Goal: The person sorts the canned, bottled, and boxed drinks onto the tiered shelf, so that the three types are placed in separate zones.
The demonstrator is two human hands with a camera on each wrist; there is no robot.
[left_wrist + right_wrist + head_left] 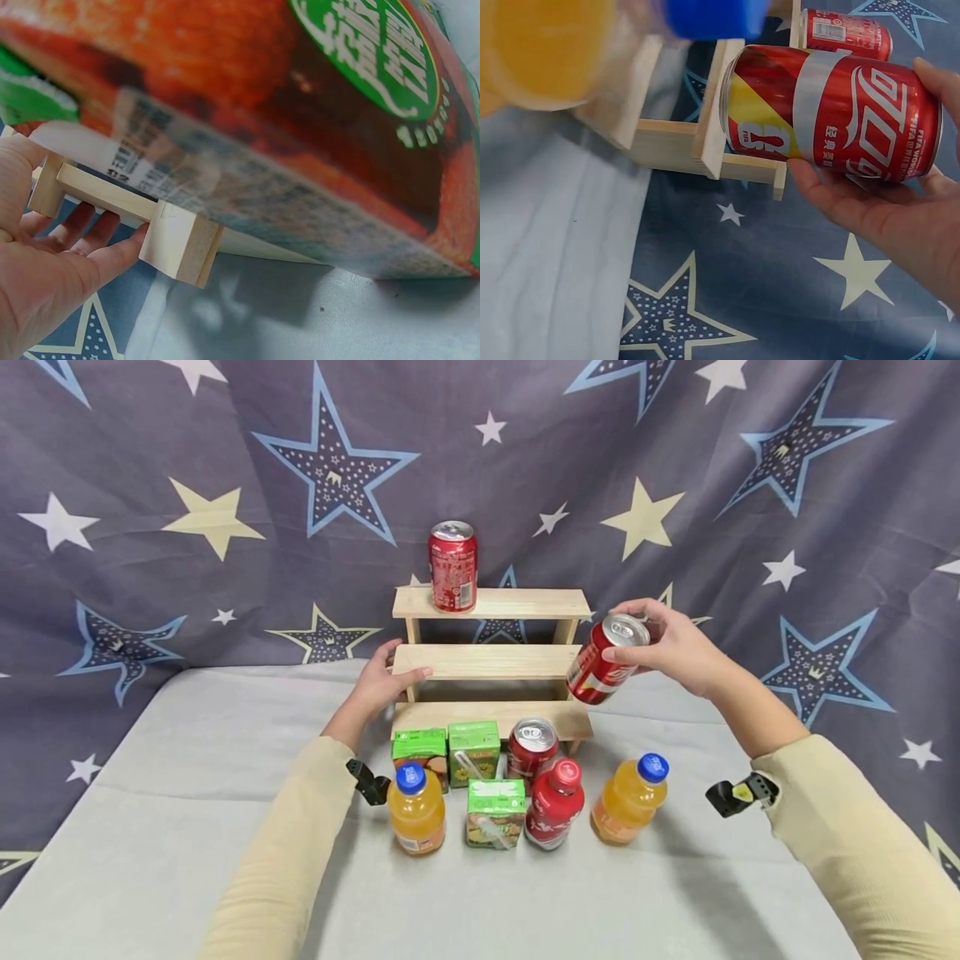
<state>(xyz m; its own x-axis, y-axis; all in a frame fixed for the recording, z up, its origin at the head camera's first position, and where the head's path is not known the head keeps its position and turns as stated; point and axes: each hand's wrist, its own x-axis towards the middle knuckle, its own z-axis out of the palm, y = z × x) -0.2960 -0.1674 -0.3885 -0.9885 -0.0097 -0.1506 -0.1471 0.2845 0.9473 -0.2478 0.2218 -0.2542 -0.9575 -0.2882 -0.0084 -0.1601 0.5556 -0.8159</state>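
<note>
My right hand (pixel 678 647) grips a red cola can (pixel 600 664), tilted, beside the right end of the middle step of a small three-step wooden shelf (pixel 487 662). The right wrist view shows the can (pixel 832 112) with thumb and fingers round its base end. At the shelf's left end, my left hand (pixel 382 681) holds the middle step, thumb in front and fingers behind. In the left wrist view, those fingers (pixel 90 232) curl at the wooden frame, partly hidden by a juice box (pixel 225 135). Another cola can (pixel 453 568) stands upright on the top step, left of its middle.
Before the shelf stand several green-topped juice boxes (pixel 495 814), a third cola can (pixel 532 750), a red bottle (pixel 555 806) and two orange-juice bottles with blue caps, one at left (pixel 417 814), one at right (pixel 628 802). A starry curtain (pixel 187 460) hangs behind.
</note>
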